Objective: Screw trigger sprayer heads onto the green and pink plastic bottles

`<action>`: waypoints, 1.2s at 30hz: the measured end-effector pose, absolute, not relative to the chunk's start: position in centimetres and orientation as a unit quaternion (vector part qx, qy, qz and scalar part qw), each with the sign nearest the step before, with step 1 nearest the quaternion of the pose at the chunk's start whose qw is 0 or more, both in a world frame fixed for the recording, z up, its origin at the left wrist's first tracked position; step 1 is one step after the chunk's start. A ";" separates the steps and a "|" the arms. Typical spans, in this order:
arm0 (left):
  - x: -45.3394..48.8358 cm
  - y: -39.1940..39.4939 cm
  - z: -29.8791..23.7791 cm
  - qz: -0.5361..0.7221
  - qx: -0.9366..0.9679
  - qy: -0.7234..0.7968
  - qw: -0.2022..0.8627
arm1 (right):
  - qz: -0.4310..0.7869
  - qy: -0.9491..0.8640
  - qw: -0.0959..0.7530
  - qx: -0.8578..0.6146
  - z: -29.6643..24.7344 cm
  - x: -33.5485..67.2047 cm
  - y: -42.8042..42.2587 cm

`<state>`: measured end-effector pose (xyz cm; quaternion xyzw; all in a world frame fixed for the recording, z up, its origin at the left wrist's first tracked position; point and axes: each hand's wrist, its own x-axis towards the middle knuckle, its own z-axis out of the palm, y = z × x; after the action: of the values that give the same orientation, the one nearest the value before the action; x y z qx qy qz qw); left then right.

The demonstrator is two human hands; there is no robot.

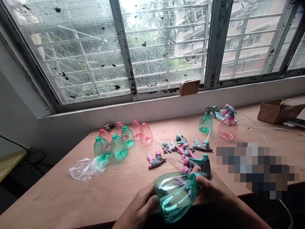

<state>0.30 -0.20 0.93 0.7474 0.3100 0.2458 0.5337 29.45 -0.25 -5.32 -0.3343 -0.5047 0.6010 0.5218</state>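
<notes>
A clear green spray bottle (176, 198) lies tilted on its side above the table's front edge, its base toward me and its neck pointing right and away. My left hand (145, 202) is closed around the bottle's body. At the neck, my right hand (211, 187) grips the grey and teal trigger sprayer head (206, 167), the thumb on the collar. Whether the collar is fully screwed down cannot be seen. Just beyond the hands lie several loose trigger sprayer heads, among them a pink and grey one (156, 160) and a teal and grey one (203, 145) with its tube sticking up.
Headless green bottles (119, 148) and pink bottles (146, 133) stand at the back left, near a clear plastic bag (87, 168). At the back right are a green bottle (206, 123) and a pink bottle (228, 128) with heads on, a power strip, cables and a cardboard box (274, 111).
</notes>
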 end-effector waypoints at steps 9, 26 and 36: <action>-0.3 0.3 -1.1 0.310 0.710 0.326 0.541 | 0.591 -0.507 0.517 -0.355 -4.3 29.3 -0.5; 0.2 0.3 -0.5 0.272 0.732 0.297 0.549 | 0.599 -0.488 0.525 -0.357 -5.6 29.6 0.2; 0.2 0.1 -0.4 0.284 0.727 0.320 0.536 | 0.604 -0.484 0.530 -0.347 -5.1 29.2 -0.2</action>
<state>0.20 0.05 -0.35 0.7275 0.3197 0.2841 0.5365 29.21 -0.16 -5.14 -0.3474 -0.4836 0.6036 0.5302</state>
